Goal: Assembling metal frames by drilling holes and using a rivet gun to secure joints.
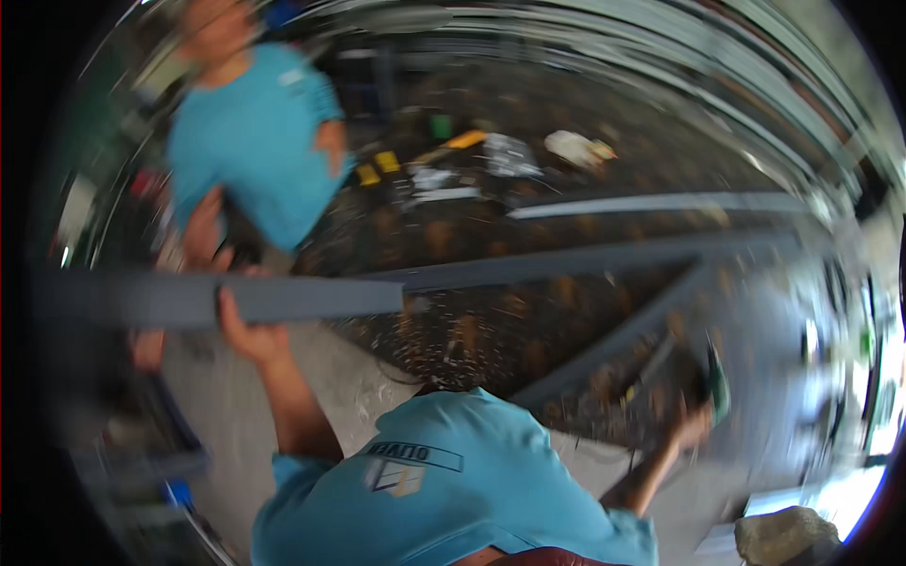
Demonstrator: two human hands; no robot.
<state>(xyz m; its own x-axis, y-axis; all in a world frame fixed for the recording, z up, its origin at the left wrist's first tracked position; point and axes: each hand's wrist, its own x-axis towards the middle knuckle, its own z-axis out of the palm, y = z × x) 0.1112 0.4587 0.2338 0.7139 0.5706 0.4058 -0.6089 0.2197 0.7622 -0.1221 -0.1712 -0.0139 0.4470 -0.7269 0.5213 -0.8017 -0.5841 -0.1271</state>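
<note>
The frame is motion-blurred. My left hand [247, 330] grips the lower edge of a long grey metal bar [311, 298] that runs across the left of the view. My right hand [694, 426] is stretched out to the right and holds a dark green tool [717, 382]; what kind of tool it is cannot be told. My blue shirt [444, 481] fills the lower middle. Another person in a blue shirt [255, 141] stands at the upper left, with a hand [203, 231] near the far side of the same bar.
More grey metal bars [604, 255] lie across a dark, speckled floor, one angled [613, 340] toward my right hand. Yellow, white and green items [453, 165] are scattered at the top middle. A blue rack [175, 443] stands lower left, a grey stone [783, 538] lower right.
</note>
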